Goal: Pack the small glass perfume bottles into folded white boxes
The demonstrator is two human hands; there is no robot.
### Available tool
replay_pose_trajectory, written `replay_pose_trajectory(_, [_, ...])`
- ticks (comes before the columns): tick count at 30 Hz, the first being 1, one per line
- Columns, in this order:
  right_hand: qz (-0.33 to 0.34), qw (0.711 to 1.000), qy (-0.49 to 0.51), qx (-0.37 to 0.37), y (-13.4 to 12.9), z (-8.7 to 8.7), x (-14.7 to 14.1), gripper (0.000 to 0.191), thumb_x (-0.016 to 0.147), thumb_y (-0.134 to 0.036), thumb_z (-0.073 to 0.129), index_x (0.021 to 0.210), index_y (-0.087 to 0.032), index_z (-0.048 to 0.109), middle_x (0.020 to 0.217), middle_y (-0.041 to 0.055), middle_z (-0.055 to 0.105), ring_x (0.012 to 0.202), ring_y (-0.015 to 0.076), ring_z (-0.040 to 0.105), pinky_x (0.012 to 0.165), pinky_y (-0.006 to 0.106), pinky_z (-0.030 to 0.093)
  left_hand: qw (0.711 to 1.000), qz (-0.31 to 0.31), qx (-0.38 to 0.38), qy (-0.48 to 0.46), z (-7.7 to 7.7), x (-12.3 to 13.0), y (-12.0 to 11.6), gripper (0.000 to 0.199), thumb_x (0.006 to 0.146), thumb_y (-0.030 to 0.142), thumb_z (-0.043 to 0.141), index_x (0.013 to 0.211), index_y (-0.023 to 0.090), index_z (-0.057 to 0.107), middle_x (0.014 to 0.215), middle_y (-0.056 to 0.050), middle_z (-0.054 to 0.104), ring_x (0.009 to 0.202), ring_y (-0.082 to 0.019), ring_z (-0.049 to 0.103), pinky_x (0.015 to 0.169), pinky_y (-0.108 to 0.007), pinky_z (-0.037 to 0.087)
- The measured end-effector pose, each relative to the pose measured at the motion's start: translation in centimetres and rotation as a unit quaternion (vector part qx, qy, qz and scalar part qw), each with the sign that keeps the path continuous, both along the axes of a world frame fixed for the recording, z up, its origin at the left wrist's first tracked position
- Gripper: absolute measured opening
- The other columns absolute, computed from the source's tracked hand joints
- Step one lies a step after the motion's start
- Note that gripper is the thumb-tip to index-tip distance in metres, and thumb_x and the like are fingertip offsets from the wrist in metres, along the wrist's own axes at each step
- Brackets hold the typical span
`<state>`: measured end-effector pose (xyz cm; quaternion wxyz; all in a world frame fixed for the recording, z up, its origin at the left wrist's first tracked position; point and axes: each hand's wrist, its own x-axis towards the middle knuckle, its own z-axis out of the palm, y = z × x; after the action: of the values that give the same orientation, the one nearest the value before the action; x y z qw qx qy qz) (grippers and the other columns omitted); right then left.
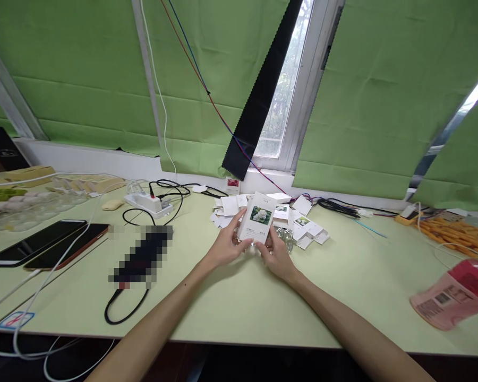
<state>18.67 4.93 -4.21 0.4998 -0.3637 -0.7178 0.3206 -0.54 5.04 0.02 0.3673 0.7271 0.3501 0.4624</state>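
A small white cardboard box [256, 218] with a picture of a white flower is held upright above the table between both hands. My left hand [228, 245] grips its left edge, thumb at the lower front. On the opposite edge my right hand [276, 253] is closed, its thumb near the bottom corner. Behind the box lies a heap of flat or unfolded white cartons [302, 225], some printed with flowers. A clear plastic piece [284, 237] shows beside my right hand, partly hidden by the fingers and box.
Left are a power strip [149, 204] with black cables, two dark tablets or phones [35, 241], and a pixelated dark device [143, 257]. Clear trays [35, 212] stand farther left. At right are a pink jar with red lid [454, 294] and a pile of orange pieces [454, 233].
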Motion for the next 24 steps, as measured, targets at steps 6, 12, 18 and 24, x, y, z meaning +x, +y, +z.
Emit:
replay_pose_trajectory(6, [-0.007, 1.000, 0.009, 0.010, 0.10, -0.25, -0.03, 0.054, 0.096, -0.041, 0.057, 0.142, -0.020, 0.039, 0.123, 0.0154, 0.068, 0.076, 0.0186, 0.069, 0.059, 0.029, 0.057, 1.000, -0.007, -0.006, -0.007, 0.03, -0.01, -0.04, 0.086, 0.086, 0.034, 0.068, 0.159, 0.031, 0.022, 0.119, -0.011, 0.063, 0.069, -0.012, 0.063, 0.058, -0.025, 0.058])
replay_pose_trajectory(12, [0.001, 1.000, -0.003, 0.016, -0.13, -0.16, 0.00, 0.052, 0.098, -0.042, 0.053, 0.143, -0.021, 0.039, 0.113, 0.0128, 0.071, 0.077, 0.0202, 0.068, 0.061, 0.030, 0.056, 0.999, -0.022, -0.022, -0.023, 0.05, -0.20, -0.01, 0.087, 0.088, 0.039, 0.067, 0.160, 0.030, 0.020, 0.120, -0.011, 0.065, 0.062, -0.010, 0.060, 0.059, -0.026, 0.057])
replay_pose_trajectory(18, [-0.009, 0.999, -0.032, 0.027, -0.71, -0.10, -0.26, 0.045, 0.102, -0.043, 0.044, 0.141, -0.022, 0.045, 0.089, 0.0071, 0.069, 0.077, 0.0227, 0.065, 0.066, 0.035, 0.057, 0.998, -0.042, -0.035, -0.030, -0.23, -0.01, -0.12, 0.082, 0.097, 0.047, 0.054, 0.162, 0.027, 0.010, 0.088, -0.003, 0.067, 0.057, -0.012, 0.058, 0.062, -0.028, 0.055])
replay_pose_trajectory(24, [-0.027, 0.999, -0.031, 0.032, -0.76, -0.43, -0.62, 0.046, 0.104, -0.043, 0.035, 0.143, -0.021, 0.044, 0.069, 0.0038, 0.061, 0.068, 0.0239, 0.062, 0.066, 0.039, 0.058, 0.999, -0.034, -0.034, -0.016, -0.69, 0.31, -0.29, 0.080, 0.100, 0.049, 0.047, 0.163, 0.026, 0.003, 0.073, 0.000, 0.062, 0.054, -0.011, 0.052, 0.058, -0.025, 0.050])
